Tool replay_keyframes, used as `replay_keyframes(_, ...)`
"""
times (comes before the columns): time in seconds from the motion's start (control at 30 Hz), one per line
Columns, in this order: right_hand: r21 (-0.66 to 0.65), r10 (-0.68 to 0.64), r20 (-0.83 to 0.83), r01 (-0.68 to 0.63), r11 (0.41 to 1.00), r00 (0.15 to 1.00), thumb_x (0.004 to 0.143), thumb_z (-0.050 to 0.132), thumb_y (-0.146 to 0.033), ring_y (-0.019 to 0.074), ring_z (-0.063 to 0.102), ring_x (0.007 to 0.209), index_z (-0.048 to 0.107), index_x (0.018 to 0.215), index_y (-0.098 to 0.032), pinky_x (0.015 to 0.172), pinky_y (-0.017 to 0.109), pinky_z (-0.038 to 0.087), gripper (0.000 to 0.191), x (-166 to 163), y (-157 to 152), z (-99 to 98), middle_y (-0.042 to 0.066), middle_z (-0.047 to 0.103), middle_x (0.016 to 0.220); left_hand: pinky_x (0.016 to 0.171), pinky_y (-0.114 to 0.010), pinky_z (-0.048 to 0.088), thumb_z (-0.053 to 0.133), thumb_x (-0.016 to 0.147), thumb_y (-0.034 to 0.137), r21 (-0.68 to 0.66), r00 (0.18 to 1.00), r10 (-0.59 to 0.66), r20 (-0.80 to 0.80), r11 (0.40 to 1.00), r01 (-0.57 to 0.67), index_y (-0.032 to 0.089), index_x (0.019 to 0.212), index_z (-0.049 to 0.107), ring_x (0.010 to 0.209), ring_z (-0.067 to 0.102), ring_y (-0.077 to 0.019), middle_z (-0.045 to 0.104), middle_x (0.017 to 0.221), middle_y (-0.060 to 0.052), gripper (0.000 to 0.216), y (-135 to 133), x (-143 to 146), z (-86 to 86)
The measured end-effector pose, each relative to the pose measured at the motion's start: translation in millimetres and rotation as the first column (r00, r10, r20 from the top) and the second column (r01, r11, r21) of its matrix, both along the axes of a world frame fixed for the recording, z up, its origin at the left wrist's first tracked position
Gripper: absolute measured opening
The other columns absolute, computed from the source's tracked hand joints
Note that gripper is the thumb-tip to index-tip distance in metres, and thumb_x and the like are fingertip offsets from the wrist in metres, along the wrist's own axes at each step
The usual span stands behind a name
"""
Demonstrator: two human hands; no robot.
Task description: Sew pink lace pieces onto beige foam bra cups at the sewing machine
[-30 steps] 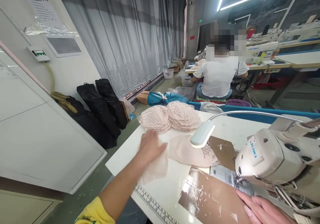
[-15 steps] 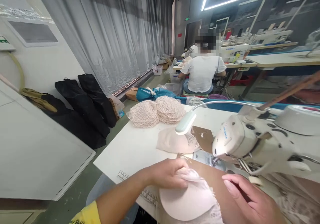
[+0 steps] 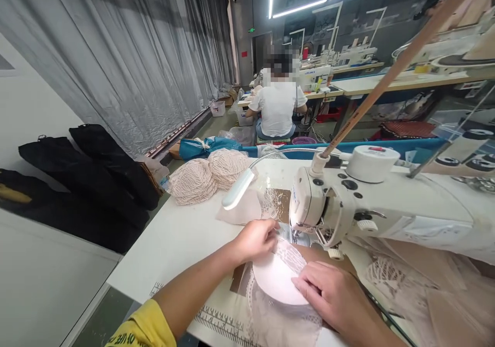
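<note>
A pale bra cup (image 3: pixel 276 280) with lace fabric along its edge lies in front of the sewing machine (image 3: pixel 309 197). At its upper left edge my left hand (image 3: pixel 257 241) is closed, pinching the lace and cup close to the presser foot (image 3: pixel 299 236). My right hand (image 3: pixel 328 287) holds the cup's right edge, thumb on the white pad and fingers curled over the lace. Sheer lace-trimmed fabric (image 3: pixel 284 324) hangs below the cup toward the table's front edge.
Two stacks of lace cups (image 3: pixel 193 182) stand at the table's back left, near a lamp head (image 3: pixel 237 189) and another lace piece (image 3: pixel 242 208). Loose sheer fabric (image 3: pixel 417 285) lies right of the machine. A person in a white shirt (image 3: pixel 276 110) sits ahead.
My view has swung right. My right hand has come from apart onto the cup's right edge. The cup, in my left hand, has moved up closer to the presser foot.
</note>
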State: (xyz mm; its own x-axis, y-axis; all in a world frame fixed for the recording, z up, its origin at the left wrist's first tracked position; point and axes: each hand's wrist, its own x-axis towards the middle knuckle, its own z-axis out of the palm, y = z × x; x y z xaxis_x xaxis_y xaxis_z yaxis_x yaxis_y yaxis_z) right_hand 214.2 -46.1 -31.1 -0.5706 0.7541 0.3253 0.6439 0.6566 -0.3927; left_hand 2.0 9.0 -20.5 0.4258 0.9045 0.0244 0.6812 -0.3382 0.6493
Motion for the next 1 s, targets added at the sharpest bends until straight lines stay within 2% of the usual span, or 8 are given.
replay_keyframes(0.1, 0.088, -0.072, -0.002, 0.072, 0.994, 0.997, 0.094, 0.043, -0.030, 0.0161, 0.059, 0.063, 0.063, 0.081, -0.022, 0.057, 0.028, 0.041, 0.025, 2, 3, -6.5, 0.001, 0.062, 0.069, 0.056, -0.019, 0.041, 0.057, 0.077, 0.013, 0.007, 0.995, -0.100, -0.006, 0.995, 0.100, 0.017, 0.099, 0.060, 0.061, 0.055, -0.0114, 0.061, 0.071, 0.003, 0.023, -2, 10, 1.0)
replay_keyframes(0.2, 0.185, -0.129, 0.052, 0.117, 0.976, 0.990, 0.094, 0.040, -0.027, 0.0181, 0.064, 0.071, 0.065, 0.104, -0.022, 0.061, 0.030, 0.047, 0.027, 3, 7, -13.1, 0.004, 0.068, 0.085, 0.057, -0.020, 0.042, 0.057, 0.077, 0.011, 0.051, 0.994, -0.099, -0.038, 0.994, 0.101, 0.017, 0.094, 0.061, 0.063, 0.056, -0.0125, 0.060, 0.071, 0.002, 0.018, 2, 14, 4.0)
replay_keyframes(0.33, 0.242, -0.149, 0.084, 0.125, 0.962, 0.985, 0.092, 0.040, -0.024, 0.0182, 0.066, 0.071, 0.066, 0.102, -0.020, 0.060, 0.030, 0.049, 0.028, 2, 8, -13.4, 0.004, 0.070, 0.086, 0.066, -0.028, 0.046, 0.044, 0.083, 0.008, 0.161, 0.996, 0.020, -0.089, 0.987, -0.006, 0.015, 0.090, 0.058, 0.074, 0.057, -0.0186, 0.060, 0.080, -0.005, 0.017, -4, 11, 20.4)
replay_keyframes(0.43, 0.245, -0.167, 0.116, 0.134, 0.960, 0.979, 0.088, 0.036, -0.014, 0.0178, 0.066, 0.066, 0.067, 0.095, -0.021, 0.057, 0.031, 0.048, 0.032, 0, 6, -10.9, 0.003, 0.069, 0.081, 0.071, -0.030, 0.048, 0.043, 0.087, 0.013, 0.226, 0.984, -0.090, -0.156, 0.966, 0.124, 0.016, 0.092, 0.058, 0.078, 0.059, -0.0198, 0.061, 0.083, -0.006, 0.016, -24, 13, 31.0)
replay_keyframes(0.53, 0.286, -0.182, 0.137, 0.137, 0.948, 0.974, 0.088, 0.035, -0.012, 0.0173, 0.065, 0.061, 0.067, 0.100, -0.021, 0.055, 0.031, 0.047, 0.036, -2, 6, -10.1, 0.003, 0.070, 0.080, 0.076, -0.032, 0.051, 0.044, 0.089, 0.017, 0.280, 0.939, -0.218, -0.268, 0.915, 0.292, 0.016, 0.093, 0.059, 0.086, 0.061, -0.0214, 0.064, 0.089, -0.009, 0.015, -41, 19, 24.7)
replay_keyframes(0.63, 0.358, -0.211, 0.134, 0.151, 0.921, 0.968, 0.092, 0.035, -0.021, 0.0181, 0.065, 0.060, 0.066, 0.106, -0.020, 0.058, 0.034, 0.048, 0.034, -3, 7, -11.3, 0.004, 0.072, 0.085, 0.087, -0.038, 0.051, 0.044, 0.090, 0.017, 0.323, 0.921, -0.202, -0.333, 0.893, 0.313, 0.012, 0.104, 0.058, 0.105, 0.059, -0.0257, 0.064, 0.109, -0.014, 0.021, -45, 23, 9.1)
replay_keyframes(0.73, 0.359, -0.237, 0.165, 0.166, 0.919, 0.957, 0.093, 0.036, -0.022, 0.0193, 0.067, 0.062, 0.067, 0.108, -0.017, 0.057, 0.034, 0.049, 0.035, -4, 8, -13.1, 0.005, 0.072, 0.084, 0.095, -0.040, 0.049, 0.044, 0.091, 0.021, 0.316, 0.916, -0.200, -0.347, 0.895, 0.315, 0.010, 0.115, 0.056, 0.115, 0.055, -0.0270, 0.059, 0.123, -0.016, 0.029, -40, 19, 0.6)
replay_keyframes(1.0, 0.273, -0.298, 0.236, 0.231, 0.934, 0.925, 0.086, 0.055, -0.028, 0.0224, 0.068, 0.064, 0.069, 0.111, -0.017, 0.048, 0.033, 0.049, 0.030, -6, 8, -16.5, 0.007, 0.073, 0.086, 0.106, -0.041, 0.041, 0.050, 0.086, 0.032, 0.257, 0.891, -0.292, -0.347, 0.885, 0.389, 0.005, 0.133, 0.047, 0.124, 0.048, -0.0293, 0.051, 0.136, -0.017, 0.054, -20, 6, 4.4)
